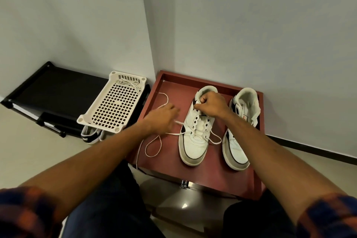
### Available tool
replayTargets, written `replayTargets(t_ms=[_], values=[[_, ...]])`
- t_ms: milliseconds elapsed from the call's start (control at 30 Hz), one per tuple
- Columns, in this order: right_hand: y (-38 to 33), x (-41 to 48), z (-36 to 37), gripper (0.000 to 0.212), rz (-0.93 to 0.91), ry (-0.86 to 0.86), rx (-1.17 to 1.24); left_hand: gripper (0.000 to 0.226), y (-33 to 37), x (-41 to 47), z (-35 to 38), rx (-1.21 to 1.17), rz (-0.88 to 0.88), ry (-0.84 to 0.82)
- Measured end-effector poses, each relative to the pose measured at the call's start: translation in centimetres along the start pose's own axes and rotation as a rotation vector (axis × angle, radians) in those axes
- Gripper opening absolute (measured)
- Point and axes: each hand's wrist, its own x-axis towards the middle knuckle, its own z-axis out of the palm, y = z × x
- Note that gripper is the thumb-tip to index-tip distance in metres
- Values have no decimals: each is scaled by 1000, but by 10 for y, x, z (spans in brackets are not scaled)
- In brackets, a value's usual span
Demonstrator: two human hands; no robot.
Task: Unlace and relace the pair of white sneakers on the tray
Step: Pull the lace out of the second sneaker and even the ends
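The right hand [210,105] clenches a sneaker [195,143] by its top, on the tray [212,176]. The left hand [164,118] is blurred beside the lace [174,133]; whether its fingers grasp it cannot be told.

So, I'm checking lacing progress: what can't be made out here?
Head view, the only one:
Left hand: motion-blurred, so its hold on the lace is unclear.
Partly laced sneaker: its top eyelets are hidden under the right hand gripping it.
Dark shoe on the floor: mostly covered by the white basket.
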Motion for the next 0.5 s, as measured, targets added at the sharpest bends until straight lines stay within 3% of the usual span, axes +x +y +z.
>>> replayTargets(t_ms=[100,200,367,500], values=[[0,-1,1,43,-8,14,3,51,33,2,17,-19,61,-86],[1,-2,1,42,-2,16,1,28,42,5,19,92,53,40],[1,-2,1,43,11,11,8,12,24,6,6,177,116,125],[4,-3,1,46,11,11,19,23,-24,11,-21,233,-163,183]])
